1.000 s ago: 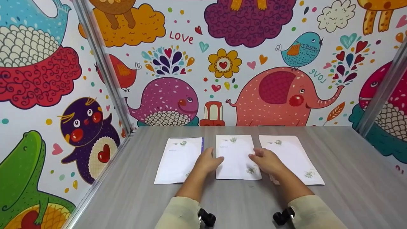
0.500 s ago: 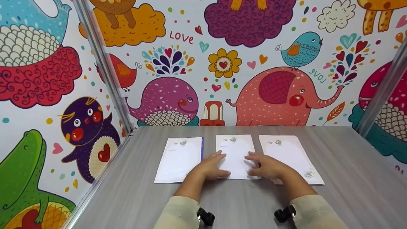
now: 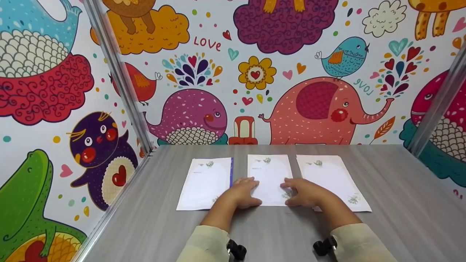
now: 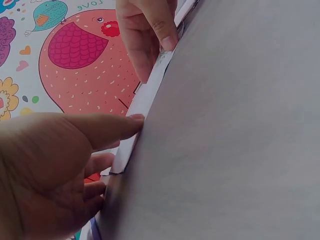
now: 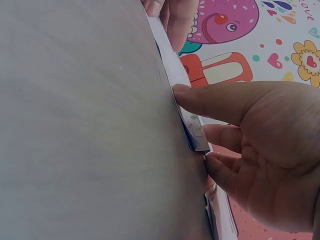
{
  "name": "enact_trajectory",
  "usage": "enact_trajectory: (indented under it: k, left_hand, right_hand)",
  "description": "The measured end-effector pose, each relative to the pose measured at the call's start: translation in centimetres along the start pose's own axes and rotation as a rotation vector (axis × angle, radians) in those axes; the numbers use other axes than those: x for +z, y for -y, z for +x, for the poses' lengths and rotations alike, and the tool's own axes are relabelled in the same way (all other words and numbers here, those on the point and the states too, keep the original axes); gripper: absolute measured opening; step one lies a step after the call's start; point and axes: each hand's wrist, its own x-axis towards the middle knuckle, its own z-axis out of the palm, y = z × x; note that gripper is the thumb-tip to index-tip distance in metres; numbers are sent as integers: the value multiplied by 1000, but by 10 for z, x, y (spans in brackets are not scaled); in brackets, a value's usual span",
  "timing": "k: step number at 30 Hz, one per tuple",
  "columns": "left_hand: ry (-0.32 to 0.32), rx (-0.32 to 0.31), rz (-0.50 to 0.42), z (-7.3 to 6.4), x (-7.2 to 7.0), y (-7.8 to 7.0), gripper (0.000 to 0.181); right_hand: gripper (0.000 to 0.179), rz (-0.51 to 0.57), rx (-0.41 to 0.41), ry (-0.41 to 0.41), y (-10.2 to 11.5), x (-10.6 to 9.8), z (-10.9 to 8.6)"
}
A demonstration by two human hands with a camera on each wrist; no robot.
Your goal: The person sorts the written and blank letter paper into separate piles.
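Observation:
Three white stacks of paper with small green floral prints lie side by side. My left hand (image 3: 245, 193) rests at the lower left corner of the middle paper stack (image 3: 271, 176), its thumb by the near edge. At the lower right corner, my right hand (image 3: 305, 193) mirrors it, fingers on the sheet's side and thumb near the front edge. In the left wrist view, the left hand's (image 4: 60, 165) thumb touches the edge of the paper (image 4: 150, 97). From the right wrist view, the right hand's (image 5: 270, 145) thumb touches that same paper's (image 5: 175, 70) edge; dark blue shows beneath.
The left paper stack (image 3: 204, 183) has a blue strip along its right side. On the other side lies the right paper stack (image 3: 333, 182), partly covered by the right forearm. A grey wood-grain table (image 3: 145, 225) meets cartoon-printed walls (image 3: 204, 109) and metal posts (image 3: 120, 76).
Both hands have slid from the middle stack's sides toward its near corners, thumbs now at the front edge. The paper stacks stay almost where they were.

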Motion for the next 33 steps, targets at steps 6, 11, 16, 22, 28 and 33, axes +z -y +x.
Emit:
enact_trajectory:
  k: [6,11,16,22,28,33]
  left_hand:
    - [-39,-24,-34,3,2,-1,72]
    - [-91,-57,-93,6,4,-3,68]
    - [-123,-74,-110,9,5,-4,65]
    - [-141,-91,-161,10,6,-4,63]
    - [-185,-24,-135,8,7,-3,63]
    - [-197,-71,-226,10,7,-6,58]
  right_hand:
    - [62,-5,53,-33,5,0,0]
    - [63,-39,77,-71,10,1,0]
    - [62,-49,106,-97,13,1,0]
    - [60,8,108,-106,13,1,0]
    - [66,57,147,-163,15,2,3]
    - [77,144,254,-211,16,1,6]
